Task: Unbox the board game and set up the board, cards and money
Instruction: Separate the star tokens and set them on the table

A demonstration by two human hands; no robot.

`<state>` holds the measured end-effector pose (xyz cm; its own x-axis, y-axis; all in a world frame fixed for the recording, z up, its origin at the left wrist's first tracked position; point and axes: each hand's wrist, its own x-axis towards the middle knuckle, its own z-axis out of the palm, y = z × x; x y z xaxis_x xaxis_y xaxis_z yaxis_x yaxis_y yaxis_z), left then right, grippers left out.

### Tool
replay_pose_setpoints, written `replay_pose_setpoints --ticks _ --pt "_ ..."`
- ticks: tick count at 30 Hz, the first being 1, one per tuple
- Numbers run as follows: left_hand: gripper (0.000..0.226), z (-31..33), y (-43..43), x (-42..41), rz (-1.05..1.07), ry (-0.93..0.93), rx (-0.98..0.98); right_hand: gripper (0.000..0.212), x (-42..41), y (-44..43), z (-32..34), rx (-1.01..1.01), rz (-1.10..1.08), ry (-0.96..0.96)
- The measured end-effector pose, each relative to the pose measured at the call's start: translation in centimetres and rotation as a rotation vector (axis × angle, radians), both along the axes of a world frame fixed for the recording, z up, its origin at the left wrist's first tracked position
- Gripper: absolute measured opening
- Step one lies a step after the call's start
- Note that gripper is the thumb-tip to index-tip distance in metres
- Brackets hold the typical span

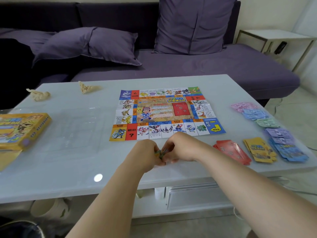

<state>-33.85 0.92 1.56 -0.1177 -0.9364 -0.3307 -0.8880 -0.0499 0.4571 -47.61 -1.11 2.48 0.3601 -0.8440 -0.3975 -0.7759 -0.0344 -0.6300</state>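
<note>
The paper game board (164, 112) lies unfolded flat on the pale table (68, 169). Just in front of its near edge, my left hand (147, 155) and my right hand (180, 146) meet and together pinch a small dark greenish game piece (160, 152), mostly hidden by my fingers. To the right lie a red card stack (231, 152), a yellow card stack (259, 150) and a blue card stack (289, 152). Paper money sits in fanned piles along the right edge: pink (243, 106), blue (255, 114), green (266, 122) and purple (279, 133). The yellow game box (22, 129) lies at the left.
A clear plastic tray (80, 127) rests between the box and the board. Two crumpled beige wrappers (39, 95) (88, 87) lie at the table's far left. A purple sofa with cushions (171, 48) stands behind the table, and a white side table (274, 38) is at the far right.
</note>
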Motion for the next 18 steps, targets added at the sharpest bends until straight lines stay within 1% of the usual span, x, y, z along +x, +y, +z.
replay_pose_setpoints --ticks 6,9,14,18 --pt "0.023 -0.2 -0.1 0.4 0.023 0.051 -0.001 0.018 0.0 0.3 -0.1 -0.053 -0.009 -0.023" --pt "0.022 -0.2 -0.2 0.9 0.054 0.151 0.040 0.018 -0.1 0.2 -0.3 -0.062 -0.024 -0.051" --pt "0.019 -0.3 -0.4 1.1 0.114 0.369 0.132 0.018 -0.4 -0.4 -0.3 -0.040 -0.064 -0.150" --pt "0.009 -0.2 -0.5 0.7 0.126 0.486 0.244 0.017 -0.6 -0.8 -0.3 0.020 -0.090 -0.221"
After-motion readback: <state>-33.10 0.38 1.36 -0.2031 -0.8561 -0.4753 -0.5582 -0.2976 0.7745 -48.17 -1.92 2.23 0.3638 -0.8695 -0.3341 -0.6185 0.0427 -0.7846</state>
